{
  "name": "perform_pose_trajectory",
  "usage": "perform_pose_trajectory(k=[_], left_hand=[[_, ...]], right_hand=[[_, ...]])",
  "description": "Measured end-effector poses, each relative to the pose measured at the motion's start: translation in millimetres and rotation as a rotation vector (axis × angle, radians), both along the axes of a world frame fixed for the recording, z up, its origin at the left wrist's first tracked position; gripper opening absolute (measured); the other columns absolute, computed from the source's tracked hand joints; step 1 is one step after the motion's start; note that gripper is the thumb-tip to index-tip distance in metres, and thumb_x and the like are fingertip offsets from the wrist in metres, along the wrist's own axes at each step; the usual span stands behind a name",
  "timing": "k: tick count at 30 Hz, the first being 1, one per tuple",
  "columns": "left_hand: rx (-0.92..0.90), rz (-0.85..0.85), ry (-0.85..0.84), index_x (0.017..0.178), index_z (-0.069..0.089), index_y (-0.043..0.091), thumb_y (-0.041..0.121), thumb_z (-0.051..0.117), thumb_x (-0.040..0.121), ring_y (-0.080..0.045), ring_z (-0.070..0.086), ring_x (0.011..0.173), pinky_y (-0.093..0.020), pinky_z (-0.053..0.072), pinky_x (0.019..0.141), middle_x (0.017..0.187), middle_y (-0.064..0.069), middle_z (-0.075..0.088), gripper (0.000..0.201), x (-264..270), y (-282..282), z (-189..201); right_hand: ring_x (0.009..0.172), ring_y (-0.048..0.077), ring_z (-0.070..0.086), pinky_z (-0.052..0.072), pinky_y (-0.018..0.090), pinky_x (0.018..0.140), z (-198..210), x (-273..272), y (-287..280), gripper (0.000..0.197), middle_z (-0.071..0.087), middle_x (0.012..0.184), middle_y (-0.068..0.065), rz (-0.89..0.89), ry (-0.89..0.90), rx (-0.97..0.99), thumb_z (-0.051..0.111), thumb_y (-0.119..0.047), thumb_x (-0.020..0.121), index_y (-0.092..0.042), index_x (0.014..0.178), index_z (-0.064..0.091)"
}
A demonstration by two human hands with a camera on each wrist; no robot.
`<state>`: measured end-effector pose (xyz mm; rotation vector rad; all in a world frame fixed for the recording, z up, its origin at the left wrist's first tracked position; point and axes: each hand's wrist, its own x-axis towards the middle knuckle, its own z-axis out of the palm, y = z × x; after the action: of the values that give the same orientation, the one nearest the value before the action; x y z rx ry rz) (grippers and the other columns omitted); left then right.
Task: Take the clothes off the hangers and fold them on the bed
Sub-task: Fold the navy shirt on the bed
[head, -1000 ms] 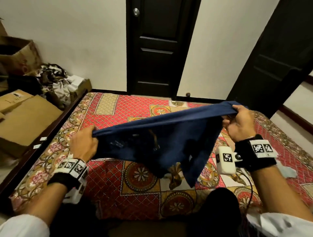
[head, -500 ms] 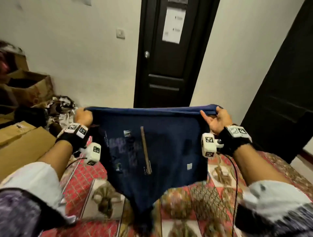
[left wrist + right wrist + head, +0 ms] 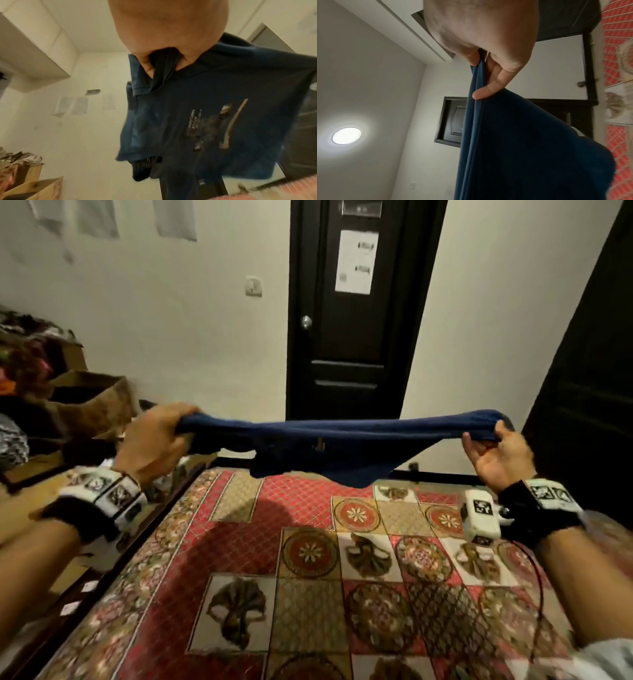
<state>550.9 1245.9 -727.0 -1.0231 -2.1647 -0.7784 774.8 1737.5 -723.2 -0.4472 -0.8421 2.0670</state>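
A dark blue T-shirt is stretched level across the middle of the head view, held in the air above the far end of the bed, whose red and gold patterned cover fills the lower half of the frame. The left hand, at centre left, has its fingers curled over one bunched end of the shirt; in the left wrist view that hand pinches a fold of the fabric near the top of the frame, and the shirt hangs below with a pale printed design on its front. The right hand, at centre right, pinches the other end between thumb and forefinger, while its remaining fingers stay loosely bent; in the right wrist view the hand grips the hem and the cloth falls away toward the lower right. A black door stands at upper centre, and cardboard boxes sit at the left edge.
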Motion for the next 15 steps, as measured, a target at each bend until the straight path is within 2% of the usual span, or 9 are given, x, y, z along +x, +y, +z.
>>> perform_pose_trajectory(k=[1, 3, 5, 6, 8, 10, 12, 14, 15], left_hand=[[-0.043, -0.026, -0.034, 0.106, 0.074, 0.011, 0.018, 0.054, 0.072, -0.04, 0.068, 0.091, -0.051, 0.052, 0.08, 0.099, -0.02, 0.072, 0.04, 13, -2, -32], [-0.147, -0.066, -0.172, 0.101, 0.071, 0.025, 0.028, 0.053, 0.077, -0.037, 0.068, 0.087, -0.049, 0.053, 0.076, 0.095, -0.016, 0.072, 0.031, 32, -7, -104], [-0.295, -0.037, -0.34, 0.107, 0.07, 0.028, 0.03, 0.052, 0.076, -0.033, 0.068, 0.09, -0.041, 0.05, 0.076, 0.1, -0.008, 0.072, 0.036, 44, -11, -183], [-0.391, -0.025, -0.405, 0.112, 0.071, 0.028, 0.03, 0.052, 0.076, -0.031, 0.069, 0.094, -0.039, 0.05, 0.078, 0.104, -0.004, 0.072, 0.04, 47, -13, -222], [-0.538, -0.052, -0.509, 0.12, 0.071, 0.03, 0.037, 0.048, 0.078, -0.028, 0.07, 0.102, -0.038, 0.052, 0.083, 0.11, 0.001, 0.074, 0.049, 58, -12, -286], [-0.654, -0.057, -0.587, 0.124, 0.07, 0.033, 0.039, 0.047, 0.076, -0.028, 0.071, 0.107, -0.036, 0.053, 0.088, 0.113, 0.0, 0.076, 0.054, 70, -6, -326], [-0.711, -0.057, -0.621, 0.126, 0.072, 0.028, 0.033, 0.05, 0.072, -0.03, 0.07, 0.109, -0.035, 0.052, 0.09, 0.114, -0.005, 0.076, 0.058, 80, 1, -358], [-0.678, -0.054, -0.602, 0.118, 0.076, 0.022, 0.029, 0.054, 0.065, -0.031, 0.073, 0.099, -0.037, 0.055, 0.085, 0.108, -0.005, 0.078, 0.057, 87, 4, -379], [-0.663, -0.06, -0.575, 0.112, 0.077, 0.019, 0.031, 0.056, 0.063, -0.032, 0.074, 0.092, -0.039, 0.055, 0.082, 0.103, -0.005, 0.078, 0.055, 89, 5, -388]], right_hand=[[0.089, 0.021, 0.067, 0.061, 0.028, 0.057, -30, 8, 1, 0.02, 0.076, 0.09, 0.004, -0.009, -0.058, -0.021, 0.042, -0.026, 0.11, -0.016, 0.109, 0.06], [0.084, 0.019, 0.062, 0.059, 0.025, 0.052, -97, 25, 0, 0.019, 0.07, 0.091, 0.003, -0.029, -0.183, -0.076, 0.042, -0.026, 0.11, -0.02, 0.101, 0.057], [0.083, 0.018, 0.058, 0.057, 0.023, 0.048, -170, 45, 2, 0.018, 0.063, 0.095, 0.002, -0.068, -0.317, -0.152, 0.042, -0.025, 0.11, -0.021, 0.1, 0.056], [0.082, 0.017, 0.058, 0.056, 0.022, 0.046, -208, 55, 2, 0.017, 0.064, 0.093, 0.002, -0.081, -0.384, -0.184, 0.042, -0.024, 0.11, -0.022, 0.101, 0.056], [0.073, 0.015, 0.066, 0.053, 0.021, 0.042, -278, 80, 3, 0.016, 0.073, 0.075, -0.003, -0.109, -0.519, -0.236, 0.043, -0.02, 0.109, -0.024, 0.103, 0.057], [0.053, 0.006, 0.068, 0.051, 0.02, 0.039, -334, 106, 1, 0.018, 0.07, 0.058, -0.011, -0.109, -0.661, -0.255, 0.044, -0.013, 0.106, -0.024, 0.1, 0.057], [0.042, 0.005, 0.063, 0.05, 0.02, 0.037, -368, 126, -2, 0.02, 0.065, 0.049, -0.007, -0.084, -0.829, -0.234, 0.043, -0.008, 0.105, -0.021, 0.099, 0.057], [0.049, 0.015, 0.062, 0.049, 0.019, 0.037, -389, 135, -2, 0.022, 0.064, 0.057, 0.003, -0.015, -0.955, -0.229, 0.042, -0.005, 0.104, -0.017, 0.097, 0.06], [0.061, 0.018, 0.062, 0.051, 0.021, 0.04, -395, 137, -1, 0.021, 0.065, 0.071, 0.007, 0.006, -0.997, -0.207, 0.044, -0.004, 0.102, -0.013, 0.098, 0.062]])
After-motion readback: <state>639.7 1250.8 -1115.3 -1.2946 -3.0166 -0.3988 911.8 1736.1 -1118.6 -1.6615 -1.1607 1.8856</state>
